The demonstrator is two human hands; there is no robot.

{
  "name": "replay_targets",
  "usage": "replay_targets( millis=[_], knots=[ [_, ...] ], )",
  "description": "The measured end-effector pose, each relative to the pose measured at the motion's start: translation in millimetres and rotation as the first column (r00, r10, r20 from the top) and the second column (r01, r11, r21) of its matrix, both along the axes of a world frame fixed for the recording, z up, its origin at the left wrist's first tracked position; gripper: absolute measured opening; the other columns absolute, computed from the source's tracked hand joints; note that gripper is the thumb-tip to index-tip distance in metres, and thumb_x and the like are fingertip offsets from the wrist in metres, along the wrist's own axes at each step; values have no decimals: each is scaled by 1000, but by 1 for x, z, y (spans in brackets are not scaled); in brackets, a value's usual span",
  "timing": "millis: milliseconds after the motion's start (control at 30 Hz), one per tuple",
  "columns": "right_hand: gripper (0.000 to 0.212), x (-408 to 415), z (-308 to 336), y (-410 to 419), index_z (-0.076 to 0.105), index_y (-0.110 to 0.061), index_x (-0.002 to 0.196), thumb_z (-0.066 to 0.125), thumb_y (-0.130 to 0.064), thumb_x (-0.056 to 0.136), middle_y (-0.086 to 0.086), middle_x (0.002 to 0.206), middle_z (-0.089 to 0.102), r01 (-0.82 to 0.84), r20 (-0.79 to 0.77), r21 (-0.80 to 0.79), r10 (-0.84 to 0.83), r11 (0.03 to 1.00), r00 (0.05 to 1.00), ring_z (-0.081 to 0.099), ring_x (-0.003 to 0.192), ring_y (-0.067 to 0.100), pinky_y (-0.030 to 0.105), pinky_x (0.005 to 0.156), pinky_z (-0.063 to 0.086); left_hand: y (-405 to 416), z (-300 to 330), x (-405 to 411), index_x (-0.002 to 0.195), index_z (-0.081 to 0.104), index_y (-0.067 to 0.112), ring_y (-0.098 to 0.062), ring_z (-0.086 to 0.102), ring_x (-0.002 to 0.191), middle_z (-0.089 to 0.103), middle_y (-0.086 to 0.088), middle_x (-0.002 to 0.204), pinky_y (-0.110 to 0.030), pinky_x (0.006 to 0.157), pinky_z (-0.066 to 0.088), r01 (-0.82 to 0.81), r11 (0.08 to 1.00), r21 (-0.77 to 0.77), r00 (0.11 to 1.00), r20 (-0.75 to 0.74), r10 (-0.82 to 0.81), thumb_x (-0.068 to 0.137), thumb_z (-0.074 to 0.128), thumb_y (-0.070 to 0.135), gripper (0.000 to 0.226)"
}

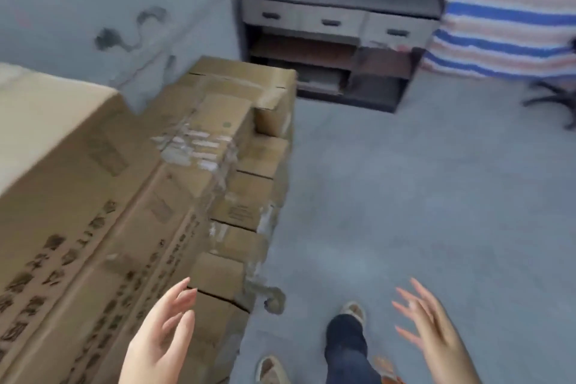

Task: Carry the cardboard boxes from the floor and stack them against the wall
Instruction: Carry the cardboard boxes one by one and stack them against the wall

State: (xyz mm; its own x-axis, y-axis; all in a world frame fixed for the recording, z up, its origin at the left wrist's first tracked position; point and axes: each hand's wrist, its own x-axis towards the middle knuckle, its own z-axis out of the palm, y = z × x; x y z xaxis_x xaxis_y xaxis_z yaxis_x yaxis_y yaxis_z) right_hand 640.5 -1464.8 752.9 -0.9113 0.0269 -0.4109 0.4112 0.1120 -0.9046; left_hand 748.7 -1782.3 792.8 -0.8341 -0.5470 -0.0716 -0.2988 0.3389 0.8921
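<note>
Cardboard boxes fill the left side, stacked against the grey wall (93, 3). The tallest stack (71, 196) has dark printed characters down its side. Beside it stand lower stacks of smaller boxes (246, 165), some with torn tape and white labels. My left hand (159, 340) is at the bottom centre, fingers relaxed and empty, just in front of the boxes' sides. My right hand (436, 333) hovers over the floor at the bottom right, fingers spread, holding nothing.
A dark cabinet (339, 34) with three drawers and open shelves stands at the back. A blue, white and orange striped tarp (505, 9) hangs behind it. A chair base (551, 97) is at the right edge. Grey floor (405, 196) stretches right of the boxes; my feet are below.
</note>
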Motion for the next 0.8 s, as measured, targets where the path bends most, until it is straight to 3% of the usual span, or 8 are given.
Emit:
replay_targets(
  millis=[200, 333, 400, 467, 533, 600, 700, 800],
  knots=[
    [38, 64, 19, 66, 45, -20, 126, 43, 1, 95, 3, 118, 60, 299, -90, 58, -294, 952, 952, 64, 86, -11, 15, 72, 52, 56, 2, -44, 113, 57, 35, 3, 62, 98, 69, 3, 106, -16, 88, 45, 350, 933, -82, 936, -15, -352, 83, 57, -10, 54],
    [41, 101, 28, 122, 45, -26, 126, 48, 0, 93, -1, 120, 60, 448, -140, 105, -433, 888, 890, 62, 93, -9, 28, 88, 50, 125, 8, -79, 119, 57, 21, 10, 61, 95, 68, -2, 106, -5, 89, 42, 524, 848, -82, 848, -48, -528, 84, 55, -12, 48],
    [43, 126, 31, 160, 46, -27, 125, 50, 0, 92, -3, 119, 60, 513, -160, 135, -492, 848, 856, 62, 95, -8, 19, 82, 50, 173, 4, -90, 121, 58, 12, 11, 61, 93, 69, -4, 105, -3, 87, 42, 600, 797, -66, 795, -65, -604, 84, 54, -12, 44],
    [42, 153, 32, 205, 48, -32, 123, 51, -3, 92, -7, 119, 60, 587, -169, 156, -564, 795, 809, 62, 97, -6, 17, 80, 51, 228, -3, -94, 120, 58, 8, 13, 61, 89, 71, 5, 103, -3, 85, 43, 666, 744, -53, 740, -76, -668, 83, 54, -13, 42],
    [42, 184, 34, 253, 48, -39, 120, 52, -7, 93, -10, 120, 61, 647, -168, 183, -625, 740, 762, 62, 101, 1, 29, 88, 52, 292, -8, -90, 118, 57, 11, 14, 61, 86, 67, 26, 102, -2, 82, 43, 720, 693, -42, 687, -98, -720, 82, 54, -15, 45],
    [40, 212, 37, 303, 49, -42, 118, 53, -11, 93, -11, 120, 62, 716, -171, 212, -696, 665, 697, 63, 106, 10, 44, 95, 49, 361, -9, -81, 118, 55, 12, 14, 61, 85, 64, 34, 97, -2, 81, 43, 771, 635, -44, 624, -147, -767, 82, 53, -18, 47],
    [39, 251, 40, 371, 48, -43, 119, 52, -13, 94, -8, 122, 61, 816, -205, 216, -792, 536, 575, 61, 109, 16, 50, 99, 45, 457, -8, -67, 119, 55, 11, 13, 62, 84, 70, 15, 92, -1, 79, 44, 844, 536, -12, 521, -216, -825, 83, 52, -18, 46],
    [40, 288, 44, 420, 46, -44, 121, 51, -14, 94, -11, 120, 61, 892, -248, 190, -859, 410, 447, 62, 107, 12, 46, 95, 48, 534, 0, -54, 116, 57, 13, 9, 62, 88, 67, 3, 101, -2, 80, 44, 925, 378, -42, 362, -206, -909, 83, 54, -17, 45]
  ],
)
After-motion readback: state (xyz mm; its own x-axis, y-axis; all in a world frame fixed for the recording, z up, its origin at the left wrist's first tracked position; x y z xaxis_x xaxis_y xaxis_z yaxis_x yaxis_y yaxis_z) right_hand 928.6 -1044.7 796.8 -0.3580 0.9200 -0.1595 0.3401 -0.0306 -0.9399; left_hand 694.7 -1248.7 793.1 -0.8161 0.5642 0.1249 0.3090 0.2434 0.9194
